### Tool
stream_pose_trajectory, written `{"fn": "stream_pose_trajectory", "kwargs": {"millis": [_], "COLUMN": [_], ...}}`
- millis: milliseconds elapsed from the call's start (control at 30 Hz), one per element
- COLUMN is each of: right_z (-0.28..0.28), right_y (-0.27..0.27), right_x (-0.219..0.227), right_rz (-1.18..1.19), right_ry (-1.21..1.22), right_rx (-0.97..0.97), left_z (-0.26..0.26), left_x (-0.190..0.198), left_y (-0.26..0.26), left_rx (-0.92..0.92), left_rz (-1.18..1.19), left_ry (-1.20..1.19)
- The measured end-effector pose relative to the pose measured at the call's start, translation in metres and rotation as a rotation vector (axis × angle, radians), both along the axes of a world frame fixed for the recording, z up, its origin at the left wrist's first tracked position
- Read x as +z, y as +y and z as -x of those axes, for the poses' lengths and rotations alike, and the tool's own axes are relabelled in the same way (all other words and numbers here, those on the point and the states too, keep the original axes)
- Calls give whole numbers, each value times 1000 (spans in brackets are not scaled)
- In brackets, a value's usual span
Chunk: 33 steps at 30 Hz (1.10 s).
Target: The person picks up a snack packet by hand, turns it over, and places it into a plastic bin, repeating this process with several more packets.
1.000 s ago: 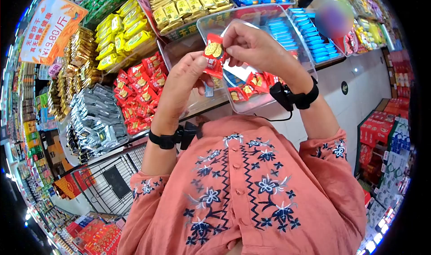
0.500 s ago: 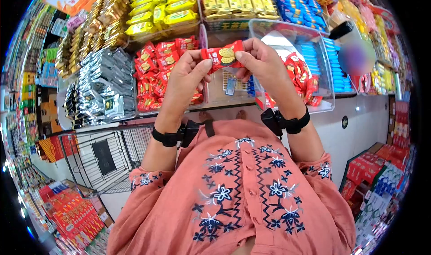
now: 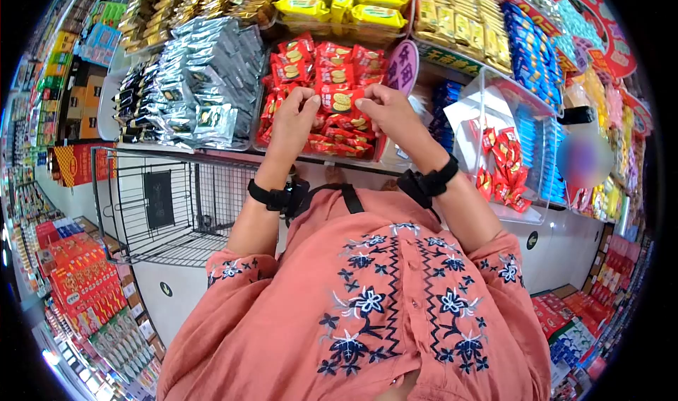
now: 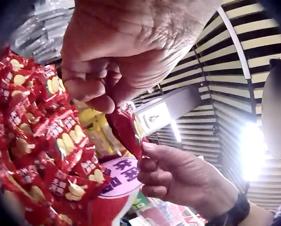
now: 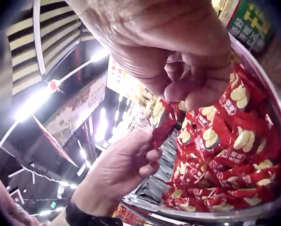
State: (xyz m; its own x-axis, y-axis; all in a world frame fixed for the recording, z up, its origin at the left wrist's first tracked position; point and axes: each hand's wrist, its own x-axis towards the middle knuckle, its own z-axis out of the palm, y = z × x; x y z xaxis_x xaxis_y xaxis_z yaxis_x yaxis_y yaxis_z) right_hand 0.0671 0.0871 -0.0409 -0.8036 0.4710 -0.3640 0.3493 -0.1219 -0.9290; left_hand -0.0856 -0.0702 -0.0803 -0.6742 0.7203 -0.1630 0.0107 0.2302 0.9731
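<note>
Both hands hold one small red biscuit packet (image 3: 342, 103) stretched between them, its printed yellow biscuits facing up. My left hand (image 3: 295, 122) pinches one end between thumb and curled fingers. At the other end, my right hand (image 3: 392, 118) pinches it the same way. In the left wrist view the packet (image 4: 126, 126) hangs between the two hands; the right wrist view shows it (image 5: 166, 123) partly covered by fingers. Just beneath lies a bin heaped with matching red packets (image 3: 332, 54).
Silver packets (image 3: 212, 83) fill the bin on the left, with yellow packs (image 3: 381, 16) behind. A clear plastic box (image 3: 487, 94) with several red packets (image 3: 507, 162) stands at right. An oval purple sign (image 3: 402, 68) rises beside the red bin. Below left is a wire cart (image 3: 191, 203).
The packet was tilted upright, then pulled level between both hands. The hands and packet have moved left, from the gap beside the clear box to over the red bin, as the view turned.
</note>
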Motion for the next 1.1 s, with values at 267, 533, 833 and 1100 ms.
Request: {"fn": "stream_pose_trajectory", "kwargs": {"millis": [267, 533, 833, 1100], "right_z": [93, 140, 138, 109], "right_y": [-7, -13, -14, -32], "right_x": [-38, -67, -68, -32], "right_rz": [56, 128, 280, 276], "right_ry": [-83, -95, -69, 33], "right_rx": [80, 17, 5, 80], "left_z": [60, 105, 85, 82], "left_x": [-17, -69, -48, -43], "left_y": [-14, -9, -9, -3], "left_rx": [179, 210, 145, 135], "left_rz": [154, 159, 279, 451], "left_ry": [192, 629, 685, 752]}}
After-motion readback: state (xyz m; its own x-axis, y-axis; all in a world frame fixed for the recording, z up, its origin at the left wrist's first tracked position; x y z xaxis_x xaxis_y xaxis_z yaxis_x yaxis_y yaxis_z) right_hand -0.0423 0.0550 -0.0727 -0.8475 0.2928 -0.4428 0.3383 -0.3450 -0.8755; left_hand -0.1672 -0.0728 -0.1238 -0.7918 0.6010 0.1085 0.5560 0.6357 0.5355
